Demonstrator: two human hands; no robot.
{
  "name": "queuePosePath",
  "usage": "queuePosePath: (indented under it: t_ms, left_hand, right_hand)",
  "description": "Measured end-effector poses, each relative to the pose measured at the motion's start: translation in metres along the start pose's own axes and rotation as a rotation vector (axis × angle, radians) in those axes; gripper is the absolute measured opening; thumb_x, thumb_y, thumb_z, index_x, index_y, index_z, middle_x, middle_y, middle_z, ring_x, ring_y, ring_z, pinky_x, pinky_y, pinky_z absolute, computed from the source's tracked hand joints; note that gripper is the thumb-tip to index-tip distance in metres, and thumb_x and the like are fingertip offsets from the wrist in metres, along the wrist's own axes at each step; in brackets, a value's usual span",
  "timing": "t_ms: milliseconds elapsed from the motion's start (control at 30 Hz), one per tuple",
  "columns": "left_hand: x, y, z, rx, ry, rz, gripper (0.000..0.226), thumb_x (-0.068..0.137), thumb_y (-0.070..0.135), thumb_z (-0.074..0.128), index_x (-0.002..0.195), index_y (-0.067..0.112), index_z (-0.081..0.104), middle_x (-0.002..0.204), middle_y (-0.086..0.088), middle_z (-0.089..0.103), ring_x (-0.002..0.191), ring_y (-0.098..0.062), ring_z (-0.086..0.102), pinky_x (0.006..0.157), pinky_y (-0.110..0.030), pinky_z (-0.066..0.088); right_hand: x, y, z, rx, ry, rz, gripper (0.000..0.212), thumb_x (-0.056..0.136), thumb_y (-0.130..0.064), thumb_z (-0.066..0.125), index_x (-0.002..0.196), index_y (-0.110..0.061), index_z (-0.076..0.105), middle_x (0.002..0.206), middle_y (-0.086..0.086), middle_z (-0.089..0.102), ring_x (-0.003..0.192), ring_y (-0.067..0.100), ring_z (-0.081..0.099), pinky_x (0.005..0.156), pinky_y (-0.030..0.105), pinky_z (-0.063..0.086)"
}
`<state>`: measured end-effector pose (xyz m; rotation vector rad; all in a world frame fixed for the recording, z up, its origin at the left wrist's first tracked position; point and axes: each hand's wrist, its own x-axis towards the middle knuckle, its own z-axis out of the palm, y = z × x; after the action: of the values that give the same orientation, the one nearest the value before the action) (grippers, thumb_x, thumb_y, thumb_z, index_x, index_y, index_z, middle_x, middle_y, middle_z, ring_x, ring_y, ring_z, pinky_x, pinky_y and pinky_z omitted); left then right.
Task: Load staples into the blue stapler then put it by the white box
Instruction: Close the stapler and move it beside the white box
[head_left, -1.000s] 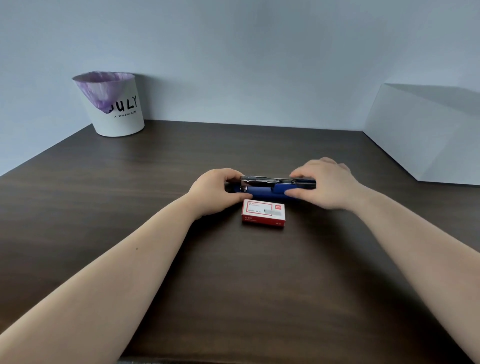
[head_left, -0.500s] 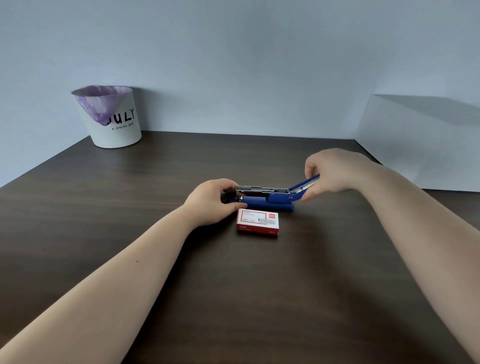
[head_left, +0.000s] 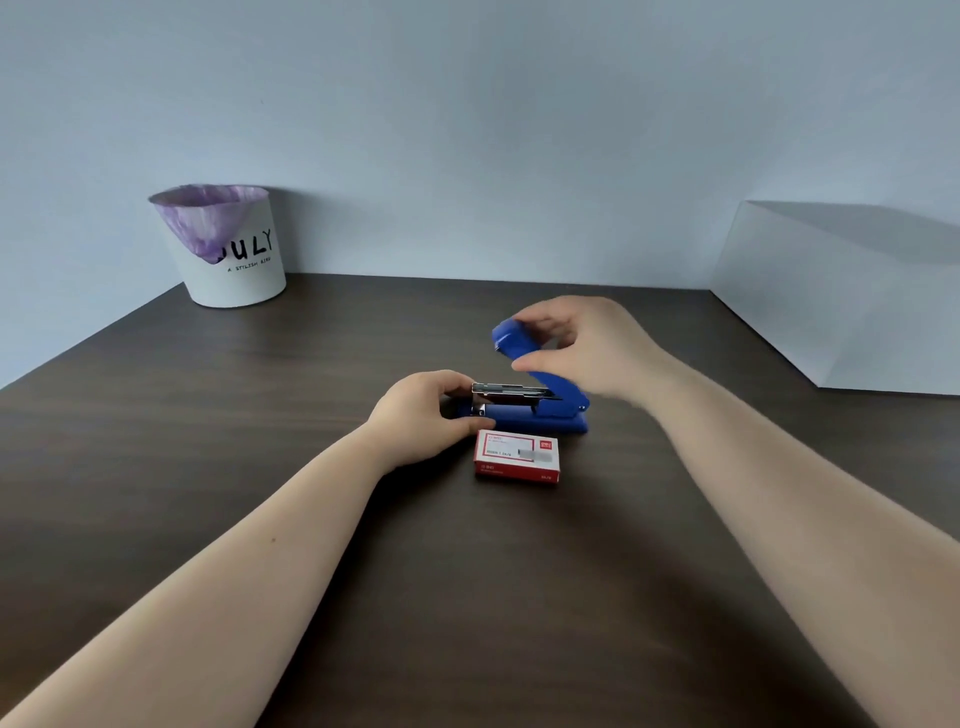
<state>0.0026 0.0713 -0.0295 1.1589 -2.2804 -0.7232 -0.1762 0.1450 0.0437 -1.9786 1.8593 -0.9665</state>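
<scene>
The blue stapler (head_left: 540, 415) lies on the dark wooden table (head_left: 311, 395) at its middle, lengthwise left to right. Its blue top cover (head_left: 519, 345) is swung up and back, and the metal staple channel lies bare beneath it. My left hand (head_left: 421, 415) grips the stapler's left front end on the table. My right hand (head_left: 582, 343) pinches the raised cover near its tip. A red and white staple box (head_left: 517, 457) lies shut just in front of the stapler. The white box (head_left: 841, 301) stands at the far right.
A white bucket (head_left: 228, 249) with a purple liner and black lettering stands at the back left corner against the wall. A pale wall runs behind the table.
My right hand has swung the stapler's blue cover from flat to steeply raised and back. My left hand has stayed on the front end. The camera has tilted a little upward.
</scene>
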Motion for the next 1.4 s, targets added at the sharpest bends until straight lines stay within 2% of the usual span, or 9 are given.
queuePosePath:
  t_ms: [67,233,367,500,633,700,900,1033,1400]
  left_hand:
    - [0.0,0.0,0.0,0.0,0.006,-0.007,0.034,0.071,0.037,0.075,0.102,0.025,0.067,0.097,0.009,0.066,0.095,-0.015,0.06,0.088,-0.032,0.049]
    - [-0.001,0.001,-0.002,-0.03,-0.012,-0.006,0.036,0.073,0.035,0.074,0.107,0.025,0.067,0.101,0.005,0.071,0.096,-0.015,0.062,0.088,-0.034,0.05]
    - [-0.001,0.002,-0.004,-0.053,-0.009,-0.014,0.039,0.072,0.033,0.075,0.109,0.026,0.066,0.1,0.01,0.067,0.098,-0.011,0.06,0.089,-0.029,0.046]
    - [-0.001,0.002,-0.007,-0.065,-0.028,-0.032,0.044,0.069,0.034,0.078,0.111,0.025,0.065,0.108,0.008,0.068,0.103,-0.01,0.06,0.095,-0.03,0.046]
    - [-0.005,-0.002,-0.024,-0.129,-0.185,-0.061,0.056,0.067,0.03,0.081,0.119,0.024,0.061,0.115,0.011,0.066,0.108,-0.005,0.059,0.099,-0.024,0.042]
    - [-0.005,-0.005,-0.033,-0.21,-0.25,-0.108,0.046,0.073,0.022,0.077,0.117,0.023,0.061,0.115,0.01,0.066,0.107,-0.003,0.06,0.099,-0.022,0.041]
    - [0.024,-0.003,-0.017,-0.015,0.13,-0.231,0.015,0.085,0.029,0.059,0.088,0.017,0.067,0.091,0.0,0.069,0.088,-0.018,0.062,0.075,-0.03,0.045]
    - [0.053,0.004,0.003,0.162,0.095,-0.191,0.015,0.085,0.03,0.052,0.079,0.019,0.061,0.082,-0.001,0.064,0.082,-0.023,0.059,0.069,-0.032,0.043]
    - [0.147,0.014,0.044,0.185,0.116,-0.131,0.032,0.088,0.044,0.047,0.07,0.019,0.054,0.073,0.001,0.058,0.079,-0.024,0.057,0.068,-0.032,0.041]
  right_hand:
    - [0.002,0.0,0.012,-0.063,-0.045,-0.011,0.041,0.074,-0.02,0.076,0.113,-0.019,0.066,0.109,-0.003,0.071,0.092,0.005,0.063,0.08,0.01,0.046]
    - [0.005,0.006,0.032,-0.253,-0.123,-0.047,0.035,0.081,-0.03,0.066,0.115,-0.024,0.063,0.105,-0.003,0.069,0.095,0.017,0.062,0.087,0.038,0.052]
    - [0.0,0.019,0.025,-0.369,-0.15,-0.009,0.035,0.083,-0.039,0.061,0.117,-0.028,0.06,0.098,-0.007,0.066,0.09,0.017,0.059,0.079,0.036,0.05]
    - [-0.014,0.035,0.016,-0.273,-0.11,0.057,0.043,0.083,-0.037,0.064,0.124,-0.026,0.057,0.117,-0.005,0.067,0.105,0.016,0.06,0.09,0.032,0.048]
    - [-0.025,0.046,0.004,-0.175,-0.058,0.099,0.046,0.082,-0.031,0.067,0.126,-0.023,0.056,0.12,-0.002,0.066,0.1,0.01,0.058,0.083,0.021,0.039]
    - [-0.026,0.05,0.002,-0.183,-0.067,0.102,0.042,0.083,-0.031,0.067,0.123,-0.022,0.059,0.118,-0.002,0.066,0.099,0.01,0.059,0.084,0.021,0.039]
    - [-0.021,0.052,0.007,-0.245,-0.031,0.079,0.029,0.084,-0.034,0.064,0.108,-0.017,0.067,0.105,0.001,0.07,0.087,0.015,0.059,0.081,0.028,0.047]
    - [-0.015,0.06,0.013,-0.295,0.042,0.09,0.028,0.084,-0.038,0.06,0.101,-0.017,0.067,0.098,0.002,0.07,0.088,0.021,0.061,0.081,0.037,0.051]
    - [0.02,0.131,-0.021,-0.374,0.31,0.415,0.027,0.084,-0.036,0.058,0.092,-0.01,0.061,0.09,0.007,0.065,0.079,0.024,0.056,0.066,0.033,0.045]
